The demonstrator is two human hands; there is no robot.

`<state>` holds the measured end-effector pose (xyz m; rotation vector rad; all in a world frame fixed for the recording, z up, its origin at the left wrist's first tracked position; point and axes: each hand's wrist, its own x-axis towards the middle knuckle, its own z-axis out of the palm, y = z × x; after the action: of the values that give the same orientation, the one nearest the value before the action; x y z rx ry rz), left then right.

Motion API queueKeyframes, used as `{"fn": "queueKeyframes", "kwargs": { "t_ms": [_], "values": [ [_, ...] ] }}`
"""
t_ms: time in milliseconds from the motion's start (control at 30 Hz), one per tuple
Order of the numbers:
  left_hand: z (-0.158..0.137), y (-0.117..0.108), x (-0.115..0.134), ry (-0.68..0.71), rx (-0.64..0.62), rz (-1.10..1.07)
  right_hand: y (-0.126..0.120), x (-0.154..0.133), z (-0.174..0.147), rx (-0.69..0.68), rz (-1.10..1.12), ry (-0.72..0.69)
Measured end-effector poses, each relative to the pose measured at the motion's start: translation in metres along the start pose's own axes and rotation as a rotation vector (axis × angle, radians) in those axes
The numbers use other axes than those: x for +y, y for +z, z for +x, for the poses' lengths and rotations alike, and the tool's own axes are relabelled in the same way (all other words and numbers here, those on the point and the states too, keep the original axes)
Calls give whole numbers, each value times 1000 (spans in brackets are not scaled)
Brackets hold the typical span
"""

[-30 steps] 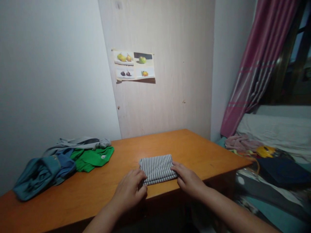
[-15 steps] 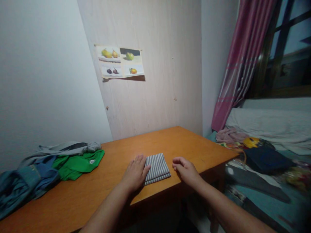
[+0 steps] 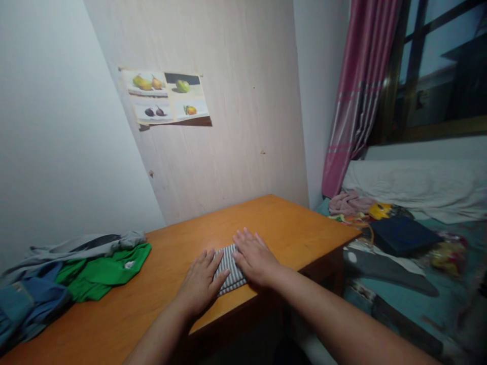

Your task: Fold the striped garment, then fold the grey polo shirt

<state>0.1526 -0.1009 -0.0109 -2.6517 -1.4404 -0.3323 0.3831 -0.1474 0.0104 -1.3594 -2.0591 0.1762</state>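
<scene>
A folded grey-and-white striped cloth (image 3: 230,268) lies flat near the front edge of the wooden table (image 3: 266,215). My left hand (image 3: 200,284) rests on its left side, palm down with the fingers spread. Over the right side of the cloth lies my right hand (image 3: 255,256), flat, its fingers stretched out. Between the two hands only the middle strip of the cloth shows; both side edges are covered. Neither hand grips anything.
At the table's left lie a green garment (image 3: 102,271), a grey one (image 3: 91,246) and blue denim (image 3: 34,299). To the right, past the table corner, a bed (image 3: 411,299) holds a dark blue item (image 3: 403,234) and other clutter. A fruit picture (image 3: 167,96) hangs on the wall.
My right hand has moved left from beside the striped cloth onto its right side, and its curled fingers have straightened. My left hand stays on the cloth. The view has turned slightly right.
</scene>
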Motion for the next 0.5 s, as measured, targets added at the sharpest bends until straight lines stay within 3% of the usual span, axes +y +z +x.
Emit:
{"fn": "queueKeyframes", "kwargs": {
  "t_ms": [100, 167, 300, 500],
  "values": [
    [0, 0, 0, -3, -4, 6, 13, -1, -9, -171, -20, 58],
    [-1, 0, -2, -4, -5, 10, 17, 4, -16, -171, 1, 84],
    [-1, 1, -3, -1, -2, 3, 10, 29, -16, -93, 195, 133],
    [-1, -2, -2, -11, -11, 10, -5, 61, 1, 159, 489, 462]
  ]
}}
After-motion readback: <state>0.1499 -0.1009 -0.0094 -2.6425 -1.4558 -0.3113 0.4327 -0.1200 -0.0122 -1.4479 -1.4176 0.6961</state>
